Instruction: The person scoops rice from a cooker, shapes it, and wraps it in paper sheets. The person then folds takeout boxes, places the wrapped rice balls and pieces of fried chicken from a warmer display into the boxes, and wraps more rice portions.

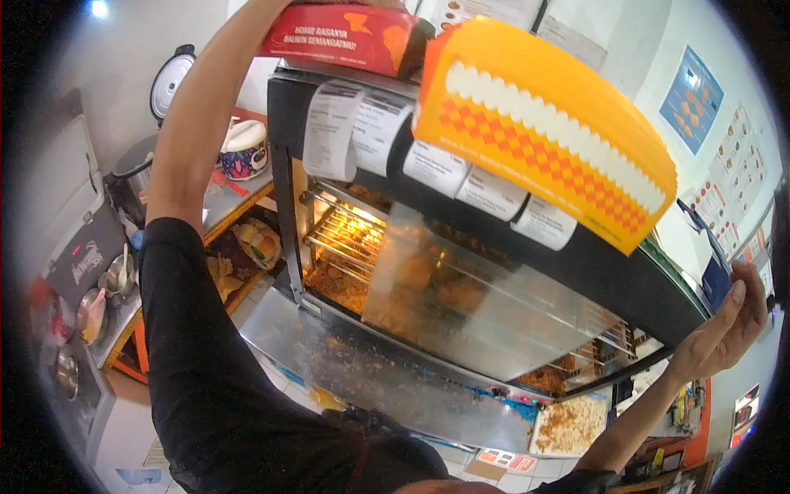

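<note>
The left hand (354, 3), cut off by the view's top edge, is at the red box (350, 39) atop a lit food warmer (485, 239); its grip cannot be told. Right of that box sits a yellow-orange carton (547, 132), above hanging paper slips (332, 132). The right hand (731, 325) is raised at far right, its grip apart, holding nothing.

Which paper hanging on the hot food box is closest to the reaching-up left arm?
The paper slip at the far left end of the row. The other slips all hang farther right along the black edge.
</note>
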### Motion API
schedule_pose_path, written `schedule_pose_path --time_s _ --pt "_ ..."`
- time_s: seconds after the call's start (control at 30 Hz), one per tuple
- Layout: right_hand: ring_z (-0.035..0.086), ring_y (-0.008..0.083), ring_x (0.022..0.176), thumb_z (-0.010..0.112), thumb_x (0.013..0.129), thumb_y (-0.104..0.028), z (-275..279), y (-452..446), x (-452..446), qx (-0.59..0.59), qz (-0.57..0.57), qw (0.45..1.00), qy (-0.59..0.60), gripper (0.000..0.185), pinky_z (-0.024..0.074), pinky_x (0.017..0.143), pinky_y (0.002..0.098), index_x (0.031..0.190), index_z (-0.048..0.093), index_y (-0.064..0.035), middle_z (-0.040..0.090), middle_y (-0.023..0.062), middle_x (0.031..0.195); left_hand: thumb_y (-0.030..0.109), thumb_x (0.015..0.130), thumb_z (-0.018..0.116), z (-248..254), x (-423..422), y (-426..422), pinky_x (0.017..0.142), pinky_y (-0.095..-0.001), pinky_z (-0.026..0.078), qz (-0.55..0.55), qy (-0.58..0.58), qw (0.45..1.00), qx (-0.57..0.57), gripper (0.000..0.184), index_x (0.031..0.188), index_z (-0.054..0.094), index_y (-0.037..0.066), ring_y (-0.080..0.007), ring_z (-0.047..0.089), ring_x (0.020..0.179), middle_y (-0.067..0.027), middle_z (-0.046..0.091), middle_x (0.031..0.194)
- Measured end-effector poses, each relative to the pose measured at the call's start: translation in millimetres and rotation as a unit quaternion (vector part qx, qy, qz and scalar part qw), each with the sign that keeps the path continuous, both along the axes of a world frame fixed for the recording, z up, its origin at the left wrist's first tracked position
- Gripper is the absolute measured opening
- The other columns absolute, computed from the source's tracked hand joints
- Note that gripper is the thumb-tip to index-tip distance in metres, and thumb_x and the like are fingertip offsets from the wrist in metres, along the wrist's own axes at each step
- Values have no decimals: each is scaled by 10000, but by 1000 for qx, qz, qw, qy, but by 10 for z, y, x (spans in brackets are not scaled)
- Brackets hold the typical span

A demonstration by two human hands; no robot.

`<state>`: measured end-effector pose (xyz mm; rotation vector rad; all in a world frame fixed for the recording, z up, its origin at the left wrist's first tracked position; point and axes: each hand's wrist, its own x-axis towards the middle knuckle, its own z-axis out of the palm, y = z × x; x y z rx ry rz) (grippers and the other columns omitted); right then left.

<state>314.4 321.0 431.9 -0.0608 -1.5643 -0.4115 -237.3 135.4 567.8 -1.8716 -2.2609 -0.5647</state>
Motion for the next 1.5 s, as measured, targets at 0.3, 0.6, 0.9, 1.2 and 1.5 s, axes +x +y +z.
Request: schedule_pose_path --time_s 0.3,0.6,0.9,1.2,1.5 --pt "597 233 1156 383 1072 -66 282 101 -15 4 54 996 -66 271 458 1052 381 1257 543 53 619 184 1224 338 1025 600 206 -399 174 794 -327 542 -43 -139 978 -147 319 1175 706 77 -134 646 924 -30 713 1028" --pt "600 194 1059 504 1032 -132 334 15 -538 -82 -42 995 -26 231 440 1017 347 1131 634 31 660 122 1078 375 1034 589 252 -339 210 834 -311 533 2 -15 990 -142 407 1243 672 37 -150 644 972 -77 706 1108" --pt "623 234 1182 550 1030 -292 980 -68 -1154 -20 20 999 -35 395 490 1016 354 1336 605 -48 649 134 1269 211 1015 601 241 512 407 993 -320 521 -229 -78 961 133 339 1327 658 92 -191 691 1081 -116 712 1232" --pt "616 159 1026 565 1018 -227 967 -139 -203 72 -38 992 93 281 487 913 306 1226 646 -56 683 80 1081 474 1087 349 11 1289 535 1170 -376 352 -214 150 965 -20 539 1476 536 152 -252 530 1343 -124 590 1424" --pt "662 198 1174 605 1011 -264 674 428 877 -20 -136 990 15 343 496 1051 357 1308 667 -104 701 113 1249 550 991 573 131 1329 1088 1019 -369 483 -152 90 984 -14 557 1304 681 103 -232 627 1176 -135 660 1232"
